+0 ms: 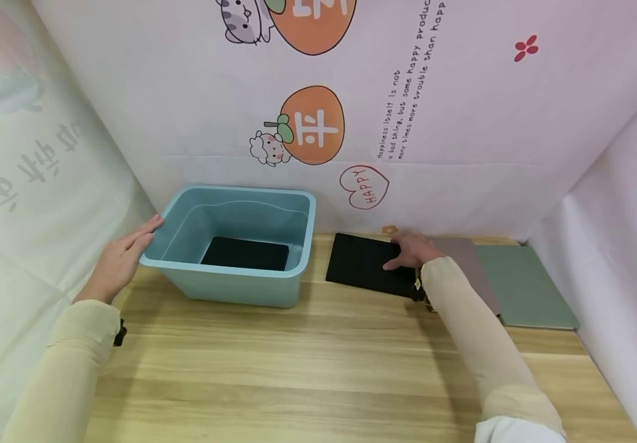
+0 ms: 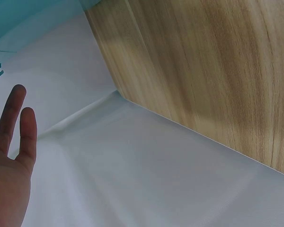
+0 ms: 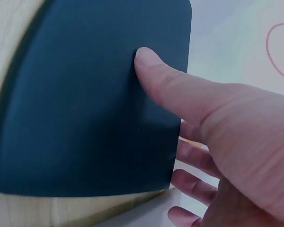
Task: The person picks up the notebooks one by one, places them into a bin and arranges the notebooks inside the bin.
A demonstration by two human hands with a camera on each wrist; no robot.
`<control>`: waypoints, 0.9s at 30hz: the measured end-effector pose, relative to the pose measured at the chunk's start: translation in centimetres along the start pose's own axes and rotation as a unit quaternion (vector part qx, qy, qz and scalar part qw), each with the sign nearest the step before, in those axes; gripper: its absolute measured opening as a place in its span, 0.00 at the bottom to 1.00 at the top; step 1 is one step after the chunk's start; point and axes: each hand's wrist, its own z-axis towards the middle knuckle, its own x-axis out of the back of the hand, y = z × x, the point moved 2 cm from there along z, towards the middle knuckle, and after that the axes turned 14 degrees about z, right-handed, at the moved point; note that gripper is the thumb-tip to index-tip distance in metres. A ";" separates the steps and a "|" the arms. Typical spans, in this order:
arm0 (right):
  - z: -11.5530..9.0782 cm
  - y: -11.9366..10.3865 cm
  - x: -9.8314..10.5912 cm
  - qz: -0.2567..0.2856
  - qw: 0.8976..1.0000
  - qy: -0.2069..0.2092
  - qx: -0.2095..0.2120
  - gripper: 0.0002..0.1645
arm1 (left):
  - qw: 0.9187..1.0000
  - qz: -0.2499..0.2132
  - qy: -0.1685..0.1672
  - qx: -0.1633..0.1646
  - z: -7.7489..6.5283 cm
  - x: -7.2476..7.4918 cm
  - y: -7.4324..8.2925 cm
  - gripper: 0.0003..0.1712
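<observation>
My right hand point(image 1: 413, 249) pinches a flat black notebook point(image 1: 359, 261) by its far edge. In the right wrist view the thumb point(image 3: 163, 78) lies across its dark cover, and the other fingers reach past the edge, partly behind it. A light blue plastic bin point(image 1: 229, 288) stands to the left. Inside, another flat black notebook-like item point(image 1: 246, 253) lies on the bottom. My left hand point(image 1: 119, 261) is at the bin's left rim, fingers straight, fingertips right at the edge; two of them extend in the left wrist view.
Right of the black notebook lie a mauve notebook point(image 1: 464, 261), partly behind the right forearm, and a grey-green one point(image 1: 523, 286). All rest on a wood-grain table point(image 1: 307, 369). A printed white cloth point(image 1: 462, 123) rises behind the table, and white cloth hangs at both sides.
</observation>
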 end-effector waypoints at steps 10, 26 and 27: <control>0.1 0.2 0.4 0.001 1.000 -0.011 -0.022 0.58 | 1.000 -0.007 0.001 0.006 -0.1 0.0 -0.1 0.28; 1.1 0.2 0.7 -0.017 0.998 -0.042 -0.037 0.66 | 1.000 -0.018 0.011 0.001 0.2 -0.4 -0.3 0.27; 1.1 0.2 0.7 -0.014 0.999 -0.041 -0.033 0.66 | 1.000 -0.020 0.013 0.001 0.2 -0.4 -0.4 0.27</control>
